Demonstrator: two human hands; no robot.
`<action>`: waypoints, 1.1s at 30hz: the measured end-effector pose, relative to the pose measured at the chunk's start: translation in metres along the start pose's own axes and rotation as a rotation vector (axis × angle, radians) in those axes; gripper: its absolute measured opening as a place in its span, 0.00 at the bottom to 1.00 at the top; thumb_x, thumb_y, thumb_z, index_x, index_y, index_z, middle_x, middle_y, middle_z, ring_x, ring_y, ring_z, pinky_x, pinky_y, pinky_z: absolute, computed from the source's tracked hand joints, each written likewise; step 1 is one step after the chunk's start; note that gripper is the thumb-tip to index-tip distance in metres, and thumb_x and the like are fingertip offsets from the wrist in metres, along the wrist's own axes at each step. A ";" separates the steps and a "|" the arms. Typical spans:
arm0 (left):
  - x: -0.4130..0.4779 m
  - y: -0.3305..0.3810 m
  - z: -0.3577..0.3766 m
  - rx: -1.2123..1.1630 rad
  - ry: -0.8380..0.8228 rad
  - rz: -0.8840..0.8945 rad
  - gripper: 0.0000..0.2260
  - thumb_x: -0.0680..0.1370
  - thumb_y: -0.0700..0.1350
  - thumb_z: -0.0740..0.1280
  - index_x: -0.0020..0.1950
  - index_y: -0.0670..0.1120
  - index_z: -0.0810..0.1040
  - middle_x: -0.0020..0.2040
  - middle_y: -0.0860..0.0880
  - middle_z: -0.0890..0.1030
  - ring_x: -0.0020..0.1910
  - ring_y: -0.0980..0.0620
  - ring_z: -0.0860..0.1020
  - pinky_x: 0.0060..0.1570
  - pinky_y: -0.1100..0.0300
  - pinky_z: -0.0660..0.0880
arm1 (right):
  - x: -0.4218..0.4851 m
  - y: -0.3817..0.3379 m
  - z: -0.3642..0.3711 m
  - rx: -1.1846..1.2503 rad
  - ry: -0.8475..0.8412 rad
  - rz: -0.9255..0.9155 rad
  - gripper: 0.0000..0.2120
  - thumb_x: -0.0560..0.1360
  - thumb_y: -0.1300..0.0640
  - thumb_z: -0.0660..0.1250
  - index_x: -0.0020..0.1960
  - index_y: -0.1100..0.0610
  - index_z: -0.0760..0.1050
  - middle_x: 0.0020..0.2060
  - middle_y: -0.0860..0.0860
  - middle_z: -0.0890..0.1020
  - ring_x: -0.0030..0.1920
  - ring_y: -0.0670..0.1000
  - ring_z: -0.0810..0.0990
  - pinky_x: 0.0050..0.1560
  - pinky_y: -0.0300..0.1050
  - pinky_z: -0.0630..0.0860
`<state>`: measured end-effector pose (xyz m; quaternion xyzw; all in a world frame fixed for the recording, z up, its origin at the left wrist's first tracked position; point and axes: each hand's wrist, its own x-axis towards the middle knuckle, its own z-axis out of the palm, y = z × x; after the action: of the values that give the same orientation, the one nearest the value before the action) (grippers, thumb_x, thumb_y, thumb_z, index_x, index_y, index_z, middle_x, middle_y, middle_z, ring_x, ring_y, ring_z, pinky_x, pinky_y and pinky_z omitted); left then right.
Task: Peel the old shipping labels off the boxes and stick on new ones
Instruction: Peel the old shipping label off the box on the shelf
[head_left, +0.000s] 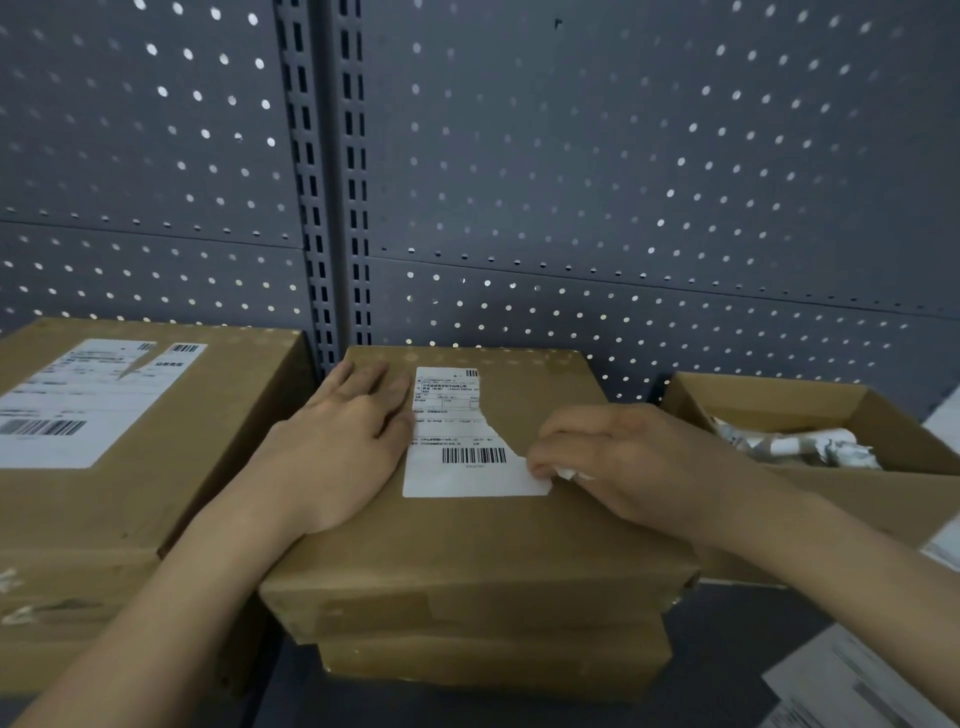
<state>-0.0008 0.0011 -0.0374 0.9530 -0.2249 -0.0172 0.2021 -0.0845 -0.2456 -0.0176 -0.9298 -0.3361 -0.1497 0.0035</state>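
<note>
Looking down past loose white printed sheets (852, 686) at the near right of the dark grey tabletop (727, 639), faced a stack of two flat brown cardboard boxes (493, 660). Held down the top box (467, 545) with the left hand (343, 441), fingers straight and flat just beside the half-torn white shipping label (457, 441) on its lid. Pinched that label's lower right corner with the curled right hand (623, 457). Had a larger labelled brown box (171, 467) to the left, an open cardboard box (852, 493) of crumpled white scraps (800, 447) to the right, the grey pegboard wall (571, 156) behind.
</note>
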 end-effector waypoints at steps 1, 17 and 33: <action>0.000 -0.001 0.000 -0.010 -0.004 0.001 0.23 0.82 0.59 0.48 0.78 0.61 0.53 0.79 0.59 0.51 0.78 0.57 0.42 0.75 0.48 0.53 | 0.000 0.002 -0.002 0.084 -0.006 0.021 0.11 0.76 0.60 0.58 0.48 0.54 0.79 0.46 0.47 0.80 0.40 0.50 0.79 0.37 0.47 0.79; 0.001 -0.002 0.000 -0.003 0.003 0.004 0.24 0.82 0.58 0.48 0.79 0.60 0.52 0.79 0.59 0.50 0.78 0.57 0.42 0.75 0.49 0.53 | 0.003 0.002 -0.016 0.205 -0.177 0.083 0.06 0.79 0.58 0.62 0.47 0.48 0.76 0.46 0.39 0.74 0.45 0.40 0.72 0.48 0.36 0.72; 0.000 0.002 -0.002 0.016 -0.003 -0.004 0.23 0.83 0.58 0.48 0.78 0.60 0.51 0.79 0.59 0.50 0.78 0.57 0.42 0.74 0.49 0.53 | 0.008 -0.005 -0.015 0.224 -0.244 0.145 0.05 0.80 0.53 0.55 0.47 0.45 0.67 0.45 0.40 0.69 0.45 0.45 0.74 0.47 0.39 0.72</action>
<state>-0.0016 0.0006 -0.0353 0.9550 -0.2235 -0.0171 0.1942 -0.0858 -0.2381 -0.0014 -0.9568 -0.2805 0.0031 0.0769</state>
